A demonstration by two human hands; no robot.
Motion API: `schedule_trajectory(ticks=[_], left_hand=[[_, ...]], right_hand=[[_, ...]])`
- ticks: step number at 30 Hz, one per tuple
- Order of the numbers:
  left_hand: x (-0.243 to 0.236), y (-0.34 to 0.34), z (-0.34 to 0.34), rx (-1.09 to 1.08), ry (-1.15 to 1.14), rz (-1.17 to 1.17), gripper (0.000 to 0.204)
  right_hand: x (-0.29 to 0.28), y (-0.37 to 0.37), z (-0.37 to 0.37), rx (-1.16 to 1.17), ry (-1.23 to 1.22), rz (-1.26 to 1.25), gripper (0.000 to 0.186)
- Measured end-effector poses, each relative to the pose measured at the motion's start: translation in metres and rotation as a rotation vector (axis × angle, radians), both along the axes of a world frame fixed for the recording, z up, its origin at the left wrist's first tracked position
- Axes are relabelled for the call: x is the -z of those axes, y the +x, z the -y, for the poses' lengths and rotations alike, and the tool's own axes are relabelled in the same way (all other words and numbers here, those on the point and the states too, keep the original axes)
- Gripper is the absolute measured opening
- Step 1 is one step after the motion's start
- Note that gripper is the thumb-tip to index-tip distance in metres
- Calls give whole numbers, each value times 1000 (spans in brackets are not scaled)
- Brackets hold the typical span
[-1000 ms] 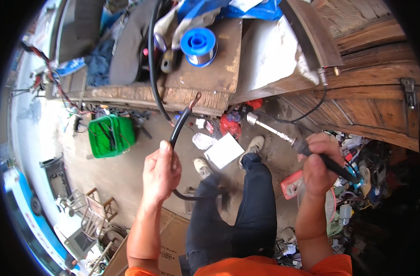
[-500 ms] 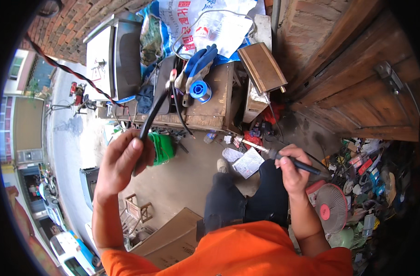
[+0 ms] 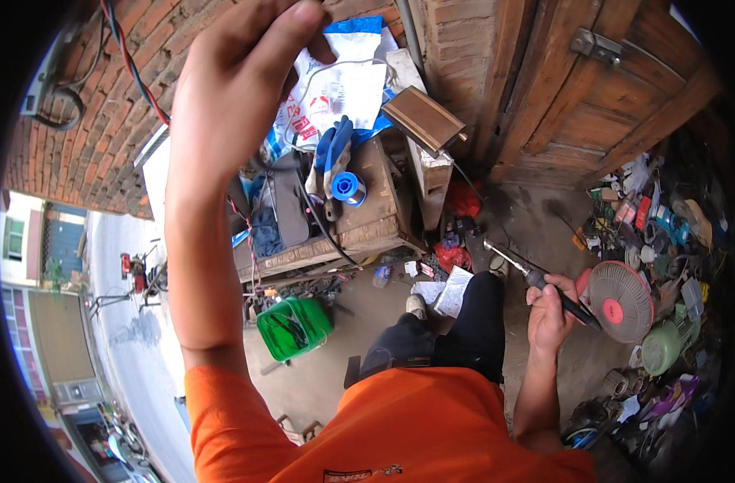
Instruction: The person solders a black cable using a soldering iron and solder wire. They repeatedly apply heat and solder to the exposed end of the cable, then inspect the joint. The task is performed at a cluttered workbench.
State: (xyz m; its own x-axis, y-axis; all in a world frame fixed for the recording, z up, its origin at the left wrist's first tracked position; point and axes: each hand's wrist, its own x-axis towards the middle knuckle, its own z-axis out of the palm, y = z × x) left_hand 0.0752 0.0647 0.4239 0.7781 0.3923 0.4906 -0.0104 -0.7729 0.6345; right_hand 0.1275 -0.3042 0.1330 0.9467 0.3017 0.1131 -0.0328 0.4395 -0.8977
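My left hand (image 3: 234, 88) is raised high at the upper left, above the workbench. Its fingers are curled in; whatever they hold, if anything, is hidden. My right hand (image 3: 548, 318) grips a soldering iron (image 3: 536, 279) by its dark handle, the metal tip pointing up and left over the floor. A black cable (image 3: 323, 225) hangs across the wooden bench (image 3: 371, 181) and past its front edge, its other end hidden by my left arm. A blue spool of wire (image 3: 349, 187) and a blue-and-white work glove (image 3: 333, 153) lie on the bench.
A brown metal profile (image 3: 425, 119) rests right of the bench. Below stands a green bucket (image 3: 293, 328). At the right are a fan (image 3: 621, 302) and a heap of scrap parts (image 3: 665, 225), near a wooden door (image 3: 585, 97). Papers (image 3: 453, 291) lie near my feet.
My left hand has risen, and the black cable it held no longer shows in its grip. My right hand has moved slightly right and down with the soldering iron. The view has shifted.
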Motion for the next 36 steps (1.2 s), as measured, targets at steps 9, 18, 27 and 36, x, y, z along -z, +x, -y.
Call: schedule_trajectory(ticks=[9, 18, 27, 36], left_hand=[[156, 20, -147, 181, 547, -352, 16], [261, -56, -143, 407, 694, -492, 25], [309, -73, -102, 370, 668, -495, 33], [321, -100, -117, 309, 707, -516, 37]], right_hand=[[19, -75, -19, -16, -166, 15, 15], [43, -95, -20, -46, -283, -33, 15], [80, -76, -41, -102, -326, -29, 14], [108, -53, -70, -150, -269, 38, 17]])
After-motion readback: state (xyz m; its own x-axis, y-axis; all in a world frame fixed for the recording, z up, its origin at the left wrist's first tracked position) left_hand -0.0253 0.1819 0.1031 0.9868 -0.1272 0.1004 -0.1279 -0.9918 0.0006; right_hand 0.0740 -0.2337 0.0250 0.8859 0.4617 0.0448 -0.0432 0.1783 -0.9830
